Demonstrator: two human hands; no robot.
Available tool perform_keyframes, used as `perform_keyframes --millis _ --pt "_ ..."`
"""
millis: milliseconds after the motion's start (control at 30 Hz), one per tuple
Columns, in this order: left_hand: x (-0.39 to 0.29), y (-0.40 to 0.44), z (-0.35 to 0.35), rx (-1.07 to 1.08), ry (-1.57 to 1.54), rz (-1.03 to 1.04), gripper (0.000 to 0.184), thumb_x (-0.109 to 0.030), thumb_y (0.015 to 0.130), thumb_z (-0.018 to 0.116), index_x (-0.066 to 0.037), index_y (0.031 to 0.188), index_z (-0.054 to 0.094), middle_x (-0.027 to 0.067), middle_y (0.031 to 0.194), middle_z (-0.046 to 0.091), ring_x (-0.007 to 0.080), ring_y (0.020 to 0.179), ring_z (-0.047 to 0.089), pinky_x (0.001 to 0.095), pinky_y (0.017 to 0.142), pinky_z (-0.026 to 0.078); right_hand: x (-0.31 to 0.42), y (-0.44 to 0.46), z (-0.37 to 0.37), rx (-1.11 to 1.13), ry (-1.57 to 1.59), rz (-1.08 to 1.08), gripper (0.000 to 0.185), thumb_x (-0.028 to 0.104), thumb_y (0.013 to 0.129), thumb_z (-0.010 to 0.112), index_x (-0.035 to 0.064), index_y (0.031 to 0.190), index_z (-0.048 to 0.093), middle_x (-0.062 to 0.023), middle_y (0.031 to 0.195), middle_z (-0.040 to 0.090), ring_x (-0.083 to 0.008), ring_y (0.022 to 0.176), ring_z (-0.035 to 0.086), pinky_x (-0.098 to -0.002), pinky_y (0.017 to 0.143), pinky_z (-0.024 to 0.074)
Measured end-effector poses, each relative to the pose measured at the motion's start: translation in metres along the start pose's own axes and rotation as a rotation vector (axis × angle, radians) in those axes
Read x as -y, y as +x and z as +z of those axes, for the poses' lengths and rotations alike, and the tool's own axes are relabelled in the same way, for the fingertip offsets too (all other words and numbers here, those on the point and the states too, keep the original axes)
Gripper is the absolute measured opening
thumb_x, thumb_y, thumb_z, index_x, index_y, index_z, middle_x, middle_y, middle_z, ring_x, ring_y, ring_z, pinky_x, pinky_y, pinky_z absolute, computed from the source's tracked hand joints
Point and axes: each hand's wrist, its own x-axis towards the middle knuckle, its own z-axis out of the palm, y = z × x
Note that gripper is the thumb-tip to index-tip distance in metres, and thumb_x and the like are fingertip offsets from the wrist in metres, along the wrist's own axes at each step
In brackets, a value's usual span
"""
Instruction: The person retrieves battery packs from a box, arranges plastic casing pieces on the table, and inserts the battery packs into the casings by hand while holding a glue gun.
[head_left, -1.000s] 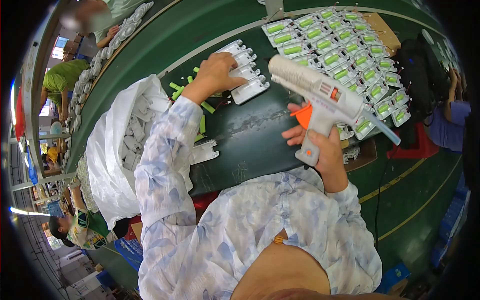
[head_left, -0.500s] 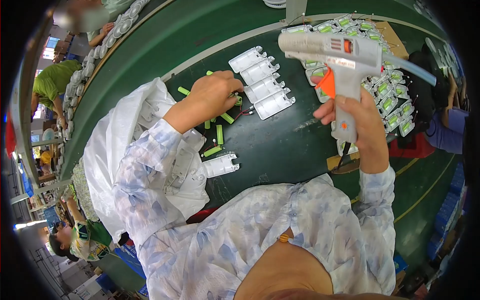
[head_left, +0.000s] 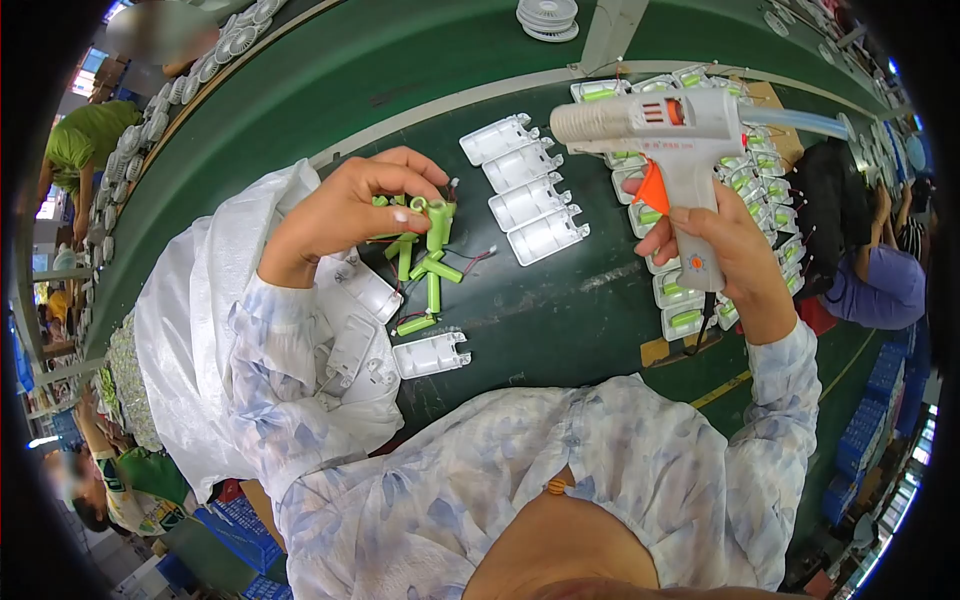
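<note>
My left hand [head_left: 350, 205] is closed, pinching a green battery cell [head_left: 438, 226] between thumb and fingers; other cells sit close behind it. Under it lies a loose heap of green cells [head_left: 432, 290] with thin wires and small white plugs. My right hand [head_left: 725, 240] grips a grey-white hot glue gun [head_left: 690, 150] by its handle, fingers near the orange trigger [head_left: 652, 188]. The gun's nozzle points left, and a clear glue stick [head_left: 795, 122] sticks out of its back. Between the hands, several white plastic housings [head_left: 540, 205] lie in a slanting row.
A white plastic bag [head_left: 190, 350] with more housings spills onto the green table [head_left: 560, 330] at left. On the right stand many housings fitted with green cells [head_left: 685, 318]. White round grilles [head_left: 548, 18] are stacked at the back. Other people sit at both sides.
My left hand has drawn back left from the housings and lifted, now with a cell in its fingers. The glue gun stays in my right hand, slightly lower in view.
</note>
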Motion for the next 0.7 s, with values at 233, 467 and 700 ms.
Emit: perform_keyframes --millis 233,467,700 --pt "0.013 0.032 -0.01 -0.081 0.032 -0.155 0.022 -0.01 0.092 0.066 0.002 0.11 0.068 0.003 0.097 0.07 0.01 0.089 0.062 0.0244 0.083 0.049 -0.003 0.008 0.003 0.002 0.002 0.026 0.048 0.011 0.087 0.055 -0.006 0.132 0.048 -0.0177 0.13 0.06 -0.023 0.082 0.071 -0.0303 0.068 0.0574" --pt "0.04 0.06 -0.007 -0.11 -0.247 -0.294 0.027 -0.019 0.095 0.064 -0.001 0.115 0.067 0.0021 0.096 0.069 0.0076 0.078 0.062 0.0232 0.071 0.051 -0.006 0.01 0.001 0.003 0.022 0.043 0.049 0.01 0.086 0.056 -0.0057 0.133 0.048 -0.0183 0.132 0.058 -0.0235 0.082 0.071 -0.0305 0.068 0.0574" --pt "0.058 0.055 -0.012 -0.114 -0.653 -0.281 0.034 -0.022 0.099 0.061 -0.002 0.126 0.062 0.0019 0.097 0.069 0.0058 0.077 0.061 0.021 0.068 0.052 -0.011 0.02 0.002 0.031 0.045 0.057 0.05 0.01 0.086 0.056 -0.0049 0.133 0.048 -0.0178 0.132 0.059 -0.0233 0.082 0.071 -0.0307 0.067 0.0573"
